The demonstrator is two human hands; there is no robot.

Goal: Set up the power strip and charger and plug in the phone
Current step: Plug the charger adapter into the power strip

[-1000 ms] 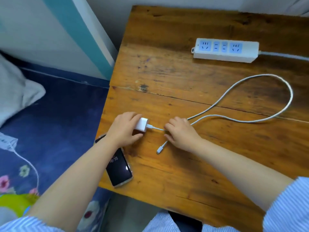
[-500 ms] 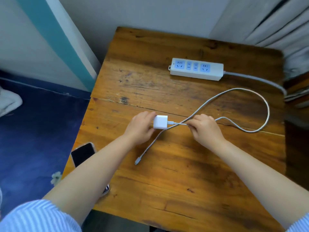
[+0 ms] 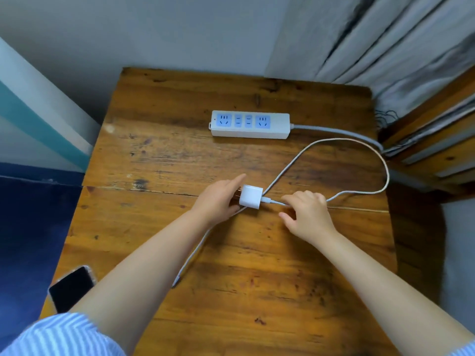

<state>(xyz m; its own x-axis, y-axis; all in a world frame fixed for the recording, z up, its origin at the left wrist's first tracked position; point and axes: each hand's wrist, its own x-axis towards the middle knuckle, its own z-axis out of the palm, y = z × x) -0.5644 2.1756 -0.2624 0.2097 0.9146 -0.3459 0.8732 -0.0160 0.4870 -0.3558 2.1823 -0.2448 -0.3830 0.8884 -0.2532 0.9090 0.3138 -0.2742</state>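
Cable's USB end is now seated in the charger (image 3: 250, 199); a second ago the two were still being mated lower on the table (image 3: 159, 155), close to the phone. Since then the charger has come up off that spot and moved toward mid-table, closer to the power strip (image 3: 250, 124).

Left hand (image 3: 218, 200) pinches the charger, index finger extended along its top; prongs face into the palm, mostly hidden. Right hand (image 3: 307, 217) has loosened: thumb and fingers spread, only the fingertips (image 3: 290, 199) touching the cable (image 3: 380, 160) just beside the plug.

My read: charger-to-cable step is done, next is charger into the strip. Charger needs turning so the prongs face down into a socket.

Where things sit:
- Power strip lies flat near the far edge, all sockets free, its grey cord running off to the right toward the curtain (image 3: 385, 47). Can't tell if it's plugged into a wall.
- Cable loops wide to the right, crosses back under the charger and left forearm; free end lies near the front of the table, partly hidden by the arm.
- Phone (image 3: 70, 287) at the near-left corner, screen dark, overhanging the edge, well apart from the cable's free end.

Blockers: path to the strip is clear. The cable crossing under the left hand could drag or snag when the charger lifts. Phone risks a knock from the left arm.
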